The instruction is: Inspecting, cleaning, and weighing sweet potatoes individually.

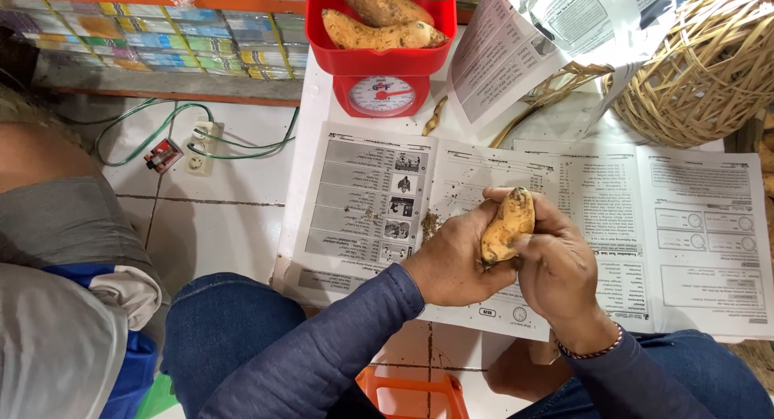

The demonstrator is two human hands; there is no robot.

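White tiled floor, printed sheets spread over a low white worktop (314, 89).

Both hands hold one yellow-orange tuber (507, 224) above the sheets (363, 201). Left hand (455, 262) cups it from the left side, fingers closed around its lower half. Right hand (560, 266) grips it from the right, fingers (536, 243) curled against its skin. Tuber stands near upright, top end exposed. Behind: red scale (380, 60) loaded with larger tubers (379, 28); wicker basket (709, 64) at right.

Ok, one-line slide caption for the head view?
Both hands, left and right, hold a small tuber over printed sheets.
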